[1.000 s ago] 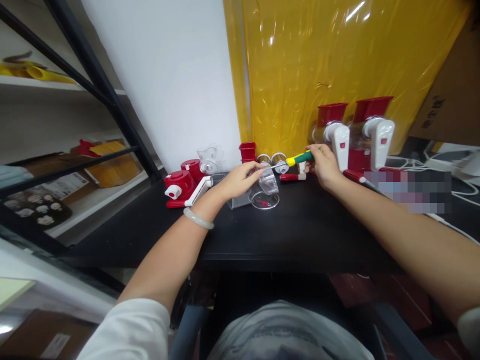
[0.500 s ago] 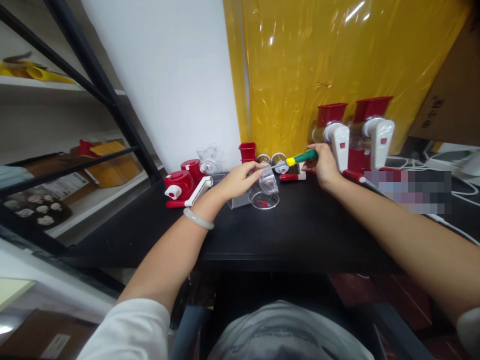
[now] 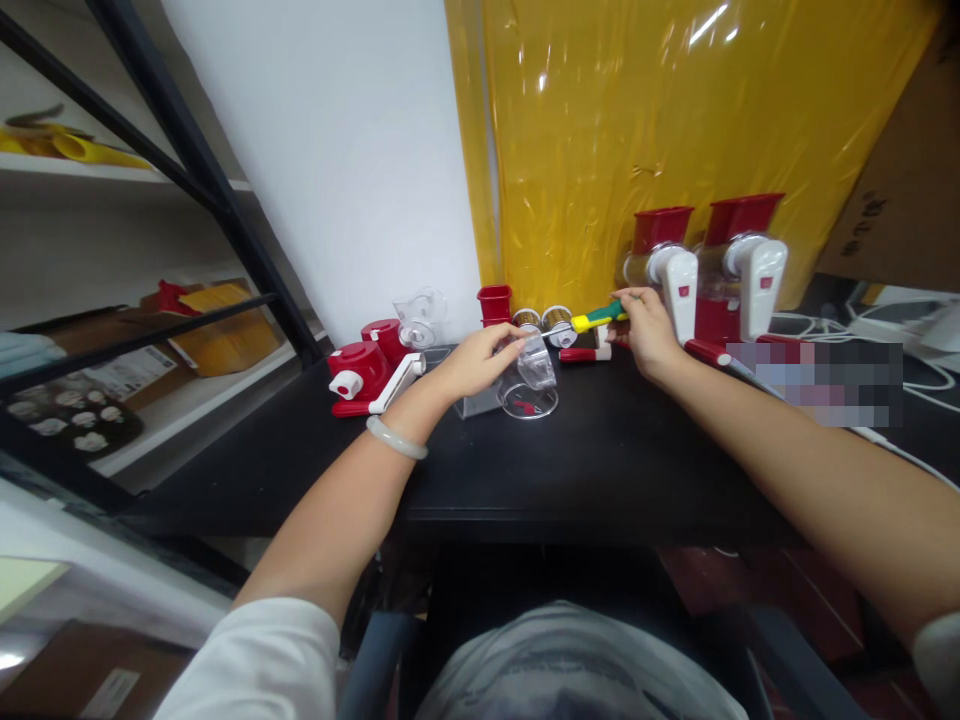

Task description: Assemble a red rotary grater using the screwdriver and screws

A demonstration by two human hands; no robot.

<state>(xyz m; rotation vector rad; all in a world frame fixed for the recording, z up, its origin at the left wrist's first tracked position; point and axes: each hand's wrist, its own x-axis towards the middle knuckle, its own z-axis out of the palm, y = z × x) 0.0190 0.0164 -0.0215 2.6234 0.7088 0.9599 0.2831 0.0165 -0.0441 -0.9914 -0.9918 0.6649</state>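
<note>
My left hand is closed on a clear plastic grater body, which stands on the black table with its round clear rim toward me. A small red piece shows through that rim. My right hand grips the green end of a green-and-yellow screwdriver. Its shaft points left, to the top of the clear body; whether the tip touches a screw I cannot tell. Two metal grater drums and a red-and-white crank handle lie just behind.
Two red-and-white rotary graters stand at the right against a yellow plastic sheet. Red bases with a white crank sit left on the black table. White cables lie far right; a shelf rack stands left.
The screwdriver has turned a little in my right hand, its handle showing more yellow, and the fingers have shifted slightly. My left hand and the clear body stay in place.
</note>
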